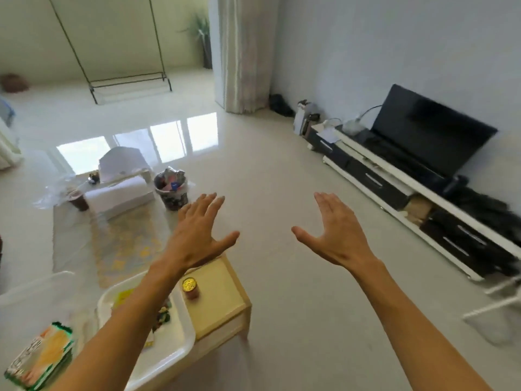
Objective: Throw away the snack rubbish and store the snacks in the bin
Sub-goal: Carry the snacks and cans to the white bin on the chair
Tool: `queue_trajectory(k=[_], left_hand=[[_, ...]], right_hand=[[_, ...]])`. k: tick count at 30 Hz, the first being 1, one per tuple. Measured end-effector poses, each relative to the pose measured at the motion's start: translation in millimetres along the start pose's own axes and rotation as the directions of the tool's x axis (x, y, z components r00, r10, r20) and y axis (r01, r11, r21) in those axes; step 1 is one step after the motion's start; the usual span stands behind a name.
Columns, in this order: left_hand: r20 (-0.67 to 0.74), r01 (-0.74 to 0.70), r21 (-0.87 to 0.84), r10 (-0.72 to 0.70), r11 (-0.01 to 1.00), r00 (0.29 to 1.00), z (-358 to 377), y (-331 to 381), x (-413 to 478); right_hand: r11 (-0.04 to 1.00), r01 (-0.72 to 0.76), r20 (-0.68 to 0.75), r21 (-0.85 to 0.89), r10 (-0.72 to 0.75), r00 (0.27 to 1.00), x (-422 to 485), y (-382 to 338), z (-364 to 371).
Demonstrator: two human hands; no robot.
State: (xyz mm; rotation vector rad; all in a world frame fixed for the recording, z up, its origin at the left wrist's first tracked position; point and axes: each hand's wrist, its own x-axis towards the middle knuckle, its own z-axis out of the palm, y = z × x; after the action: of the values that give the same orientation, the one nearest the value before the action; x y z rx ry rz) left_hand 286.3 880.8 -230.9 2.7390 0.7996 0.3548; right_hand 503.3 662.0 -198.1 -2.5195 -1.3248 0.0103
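**Both hands empty, snacks not yet picked up**

Nearest, at 7 o'clock: a green/orange snack packet (39, 356) lies flat at the frame edge; can't tell what it rests on. Just past it a white tray (180, 351) sits on the small wooden worktop (222, 289) w/ a yellow packet (122, 296) and a crumpled dark wrapper (163, 313), partly hidden by the left forearm. Prob. gathered there so sorting happens in one spot. A can (190, 289) w/ gold lid stands upright just beside the tray, off it, maybe because it's a keeper, not rubbish.

At 9 o'clock, a blurred clear tub (36, 286): likely the storage bin, not certain.

Left hand (197, 235) and right hand (335, 235) are held out above the floor, fingers straight and spread, well apart, holding nothing.

Farther, 11 o'clock: waste basket (171, 193) on the floor, stuffed w/ rubbish, so wrappers prob. go there.
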Motion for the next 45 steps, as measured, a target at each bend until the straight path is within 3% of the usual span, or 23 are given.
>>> queue_trajectory(k=[6, 11, 16, 22, 28, 45], left_hand=[[0.056, -0.329, -0.054, 0.332, 0.943, 0.942, 19, 193, 59], [0.079, -0.532, -0.116, 0.542, 0.839, 0.837, 60, 364, 71], [0.098, -0.642, -0.203, 0.668, 0.739, 0.738, 112, 530, 60], [0.139, -0.720, -0.244, 0.758, 0.650, 0.637, 178, 669, 61], [0.185, -0.759, -0.300, 0.816, 0.577, 0.547, 246, 783, 93], [0.277, -0.793, -0.299, 0.844, 0.531, 0.460, 436, 1099, 288]], right_hand=[[0.944, -0.331, -0.157, -0.008, 0.326, 0.932, -112, 143, -94], [0.827, -0.562, -0.247, -0.004, 0.544, 0.802, -228, 259, -158], [0.706, -0.708, -0.301, 0.021, 0.680, 0.669, -330, 361, -207], [0.608, -0.789, -0.316, 0.088, 0.768, 0.557, -395, 458, -229], [0.551, -0.827, -0.302, 0.115, 0.812, 0.499, -409, 564, -231], [0.419, -0.899, -0.283, 0.126, 0.884, 0.373, -366, 924, -290]])
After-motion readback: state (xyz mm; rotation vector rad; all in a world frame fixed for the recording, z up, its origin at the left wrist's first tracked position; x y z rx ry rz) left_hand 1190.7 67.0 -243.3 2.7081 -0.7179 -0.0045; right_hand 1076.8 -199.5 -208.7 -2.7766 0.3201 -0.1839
